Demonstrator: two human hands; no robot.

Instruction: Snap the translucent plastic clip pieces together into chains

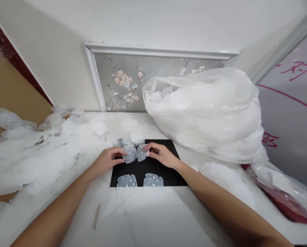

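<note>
Above the back part of a black mat (153, 168), my left hand (109, 158) pinches a translucent plastic piece (130, 153) at its left edge. Just right of it, my right hand (160, 154) holds a second translucent piece (141, 153) between thumb and fingers. The two pieces are side by side, close together. Nearer me, two similar pieces, one left (127, 180) and one right (153, 180), lie across the mat's front edge. More pieces lie behind my hands at the mat's back edge, partly hidden.
A large pile of translucent pieces (56, 154) covers the left of the white table (117, 216). A big white plastic bag (207, 113) holding pieces leans at the back right. More pieces (220, 175) and a clear bag over something red (284, 199) are at the right.
</note>
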